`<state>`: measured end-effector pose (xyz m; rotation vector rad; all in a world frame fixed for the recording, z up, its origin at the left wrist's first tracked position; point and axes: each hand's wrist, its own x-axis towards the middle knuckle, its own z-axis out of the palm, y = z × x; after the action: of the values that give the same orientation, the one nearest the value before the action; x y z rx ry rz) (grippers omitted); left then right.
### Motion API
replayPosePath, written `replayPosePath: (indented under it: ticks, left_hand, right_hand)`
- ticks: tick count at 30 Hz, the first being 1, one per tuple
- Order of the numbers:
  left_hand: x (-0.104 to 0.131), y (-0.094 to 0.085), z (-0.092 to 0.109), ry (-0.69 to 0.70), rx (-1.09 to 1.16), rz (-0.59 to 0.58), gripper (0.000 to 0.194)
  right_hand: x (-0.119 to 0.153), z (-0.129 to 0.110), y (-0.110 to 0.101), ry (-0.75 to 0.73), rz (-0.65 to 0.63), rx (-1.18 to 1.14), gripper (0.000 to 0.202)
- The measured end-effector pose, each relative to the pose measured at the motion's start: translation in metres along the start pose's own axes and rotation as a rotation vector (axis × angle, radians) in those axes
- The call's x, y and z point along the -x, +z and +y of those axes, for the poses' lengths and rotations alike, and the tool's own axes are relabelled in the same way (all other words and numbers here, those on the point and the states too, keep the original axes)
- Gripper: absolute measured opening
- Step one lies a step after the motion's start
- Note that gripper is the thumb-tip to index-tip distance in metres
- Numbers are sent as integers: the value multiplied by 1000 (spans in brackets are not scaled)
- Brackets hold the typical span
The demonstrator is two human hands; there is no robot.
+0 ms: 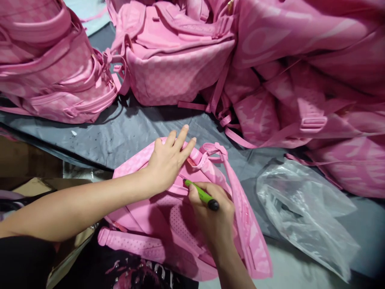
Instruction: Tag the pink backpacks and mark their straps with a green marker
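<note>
A pink backpack lies at the near edge of the table, its dotted straps and back side facing up. Spread over its upper part is my left hand, fingers apart and palm down on the fabric. My right hand grips a green marker with a black end. The marker's tip points to the upper left and is at the bag beside a pink loop, just below my left hand; whether it touches the fabric is hard to tell.
Pink backpacks are stacked at the left, one checkered bag stands at the back, and more pile up at the right. A clear plastic bag lies right on the grey cover. An open cardboard box is lower left.
</note>
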<state>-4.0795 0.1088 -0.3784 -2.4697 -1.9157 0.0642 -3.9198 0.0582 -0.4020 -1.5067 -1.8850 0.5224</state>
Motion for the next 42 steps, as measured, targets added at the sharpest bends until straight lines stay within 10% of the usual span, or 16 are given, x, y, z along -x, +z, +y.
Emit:
replayPosePath:
  ticks: [36,42]
  left_hand:
    - [1,2,0,9,-26,32,78]
    - [7,-22,-24,127,69,-149,97]
  right_hand:
    - [6,2,8,-50,30,-26,9]
    - [16,4,-3,-1,-3,-93,9]
